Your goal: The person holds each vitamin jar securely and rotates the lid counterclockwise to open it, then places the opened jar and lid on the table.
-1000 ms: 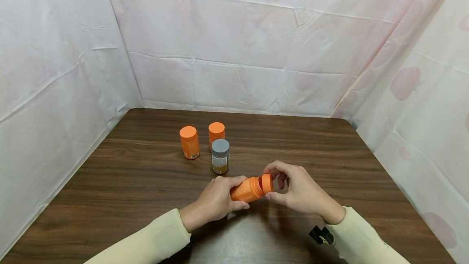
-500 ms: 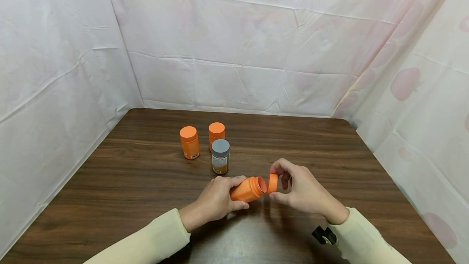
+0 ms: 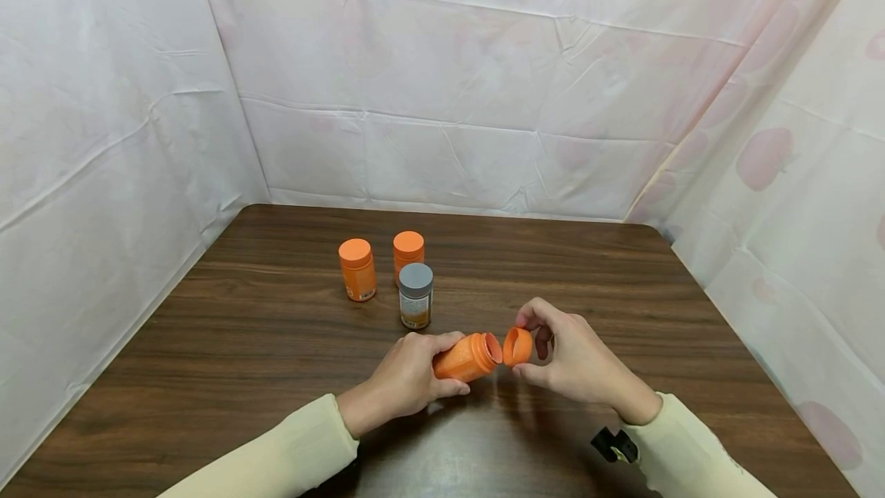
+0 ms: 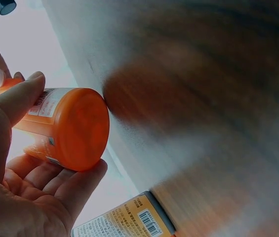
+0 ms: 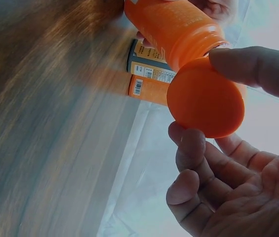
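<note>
In the head view my left hand (image 3: 413, 376) grips an orange bottle (image 3: 462, 360) that is tilted, its uncapped mouth facing right. Thumb and fingers wrap its body, and the bottle's round base (image 4: 84, 129) shows in the left wrist view. Just right of the mouth, my right hand (image 3: 577, 356) pinches an orange screw cap (image 3: 518, 346) between thumb and fingers. The hollow inside of the cap is turned partly toward the head camera. Its flat top (image 5: 206, 98) fills the middle of the right wrist view. A small gap separates cap and bottle in the head view.
A grey-capped bottle (image 3: 415, 306) stands upright behind my left hand. Two capped orange bottles, one at the left (image 3: 358, 275) and one behind the grey cap (image 3: 409, 247), stand farther back. The dark wooden table (image 3: 553, 267) meets pale sheeting (image 3: 442, 160) at its back and sides.
The cap came off the bottle's mouth and moved right in my right hand, then turned so its hollow side shows. My left hand and the bottle stayed nearly still.
</note>
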Available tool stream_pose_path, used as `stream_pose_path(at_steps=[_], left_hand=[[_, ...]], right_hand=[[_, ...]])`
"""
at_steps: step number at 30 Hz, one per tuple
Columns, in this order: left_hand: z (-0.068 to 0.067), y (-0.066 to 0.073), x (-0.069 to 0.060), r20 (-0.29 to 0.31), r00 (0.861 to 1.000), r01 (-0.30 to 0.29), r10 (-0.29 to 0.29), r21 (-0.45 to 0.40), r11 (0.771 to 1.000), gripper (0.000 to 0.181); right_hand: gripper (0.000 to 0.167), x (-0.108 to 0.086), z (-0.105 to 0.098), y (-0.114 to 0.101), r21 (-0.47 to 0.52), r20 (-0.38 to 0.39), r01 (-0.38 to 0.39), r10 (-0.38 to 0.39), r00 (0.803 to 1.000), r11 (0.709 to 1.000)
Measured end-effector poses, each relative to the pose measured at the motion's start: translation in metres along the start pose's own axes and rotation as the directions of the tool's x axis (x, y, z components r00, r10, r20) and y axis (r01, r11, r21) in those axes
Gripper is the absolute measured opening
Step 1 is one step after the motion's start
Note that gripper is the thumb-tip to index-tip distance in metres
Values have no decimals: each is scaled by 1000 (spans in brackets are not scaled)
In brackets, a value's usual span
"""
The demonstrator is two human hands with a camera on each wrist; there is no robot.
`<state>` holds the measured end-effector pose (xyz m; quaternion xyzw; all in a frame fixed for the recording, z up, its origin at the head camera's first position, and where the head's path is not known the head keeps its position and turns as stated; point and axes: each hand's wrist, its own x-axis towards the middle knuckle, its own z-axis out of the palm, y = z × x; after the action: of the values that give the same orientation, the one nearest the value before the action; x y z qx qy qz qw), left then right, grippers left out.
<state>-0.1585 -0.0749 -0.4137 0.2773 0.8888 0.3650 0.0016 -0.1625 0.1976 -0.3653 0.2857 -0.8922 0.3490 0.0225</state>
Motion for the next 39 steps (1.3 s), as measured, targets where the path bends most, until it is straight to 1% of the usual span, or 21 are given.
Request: stream_pose_path(at_steps=[6,15,21,25,30,36,39], left_hand=[[-1,0,0,-1,1000,0,0,-8,1000,47],[-1,1,-2,-25,1000,-7,7,-34,999,47],[-1,0,-2,-37,999,-7,7,-12,1000,47],[-2,1,-3,-41,999,-3,3,-3,1000,48],[-2,1,-3,-38,999,-5,4,-14,1000,48],[-2,0,-4,-36,999,1,-2,-18,1000,48],[-3,-1,-4,-38,999,-1,0,-19,1000,49]], right_hand=[[52,0,0,1,-3,-5,9,-9,1000,1000],[50,0,0,2,1,-21,16,-16,1000,1000],[50,0,0,5,8,-44,18,-18,999,1000],[51,0,1,5,9,-56,5,-5,998,1000],[51,0,0,5,32,-63,-22,24,998,999],[50,-1,-2,5,2,-83,-17,17,996,1000],[50,-1,-2,4,-22,-100,-29,27,995,999]])
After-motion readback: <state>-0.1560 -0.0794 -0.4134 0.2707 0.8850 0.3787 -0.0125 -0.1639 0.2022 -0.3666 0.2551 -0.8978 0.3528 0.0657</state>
